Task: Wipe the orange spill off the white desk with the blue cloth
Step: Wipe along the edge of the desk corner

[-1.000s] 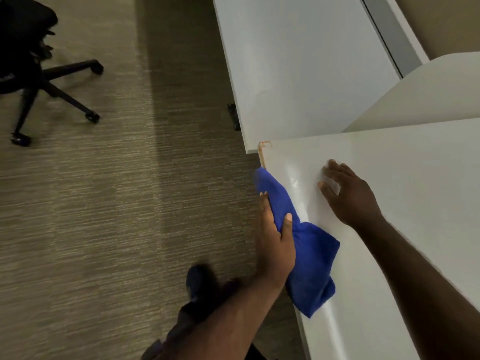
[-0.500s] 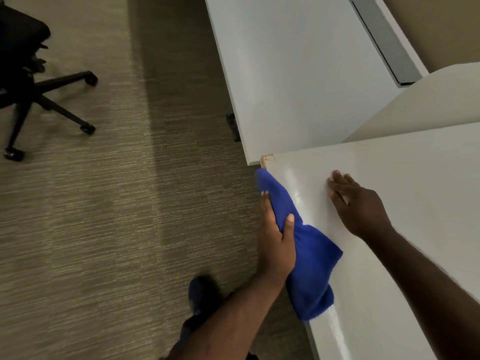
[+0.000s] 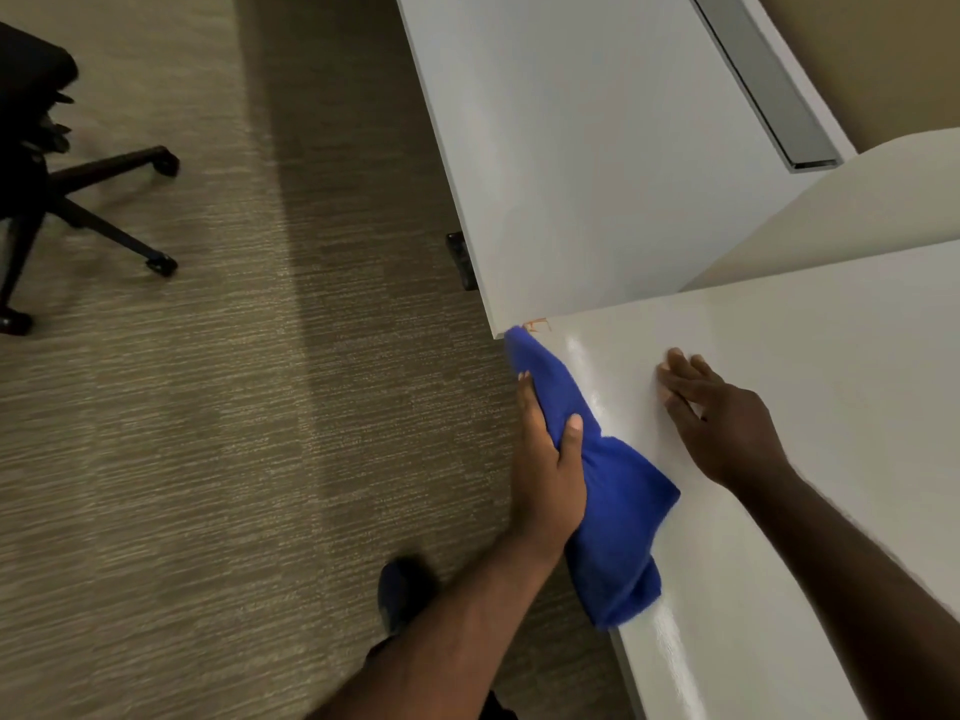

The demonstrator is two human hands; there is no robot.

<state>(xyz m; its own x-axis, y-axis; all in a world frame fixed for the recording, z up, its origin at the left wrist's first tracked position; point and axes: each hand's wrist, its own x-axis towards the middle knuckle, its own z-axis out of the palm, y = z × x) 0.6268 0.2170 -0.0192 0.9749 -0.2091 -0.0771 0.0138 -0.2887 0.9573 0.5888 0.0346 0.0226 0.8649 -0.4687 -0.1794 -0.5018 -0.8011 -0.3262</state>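
My left hand [image 3: 548,467] grips the blue cloth [image 3: 618,506] against the left edge of the white desk [image 3: 831,366]. The cloth's upper tip reaches the desk's far left corner, right beside thin orange marks of the spill [image 3: 537,324]. My right hand [image 3: 719,415] lies flat on the desk top, fingers spread, a little to the right of the cloth. A wet sheen runs along the desk surface next to the cloth.
A second white desk [image 3: 597,137] with a grey cable slot [image 3: 763,80] adjoins at the far side. A cream divider panel [image 3: 852,210] rises at the right. A black office chair [image 3: 47,163] stands on the carpet at the left. My shoe [image 3: 402,589] is below.
The cloth's tip has slid up the desk edge to the corner, covering more of the orange marks. My right hand stays flat on the desk.
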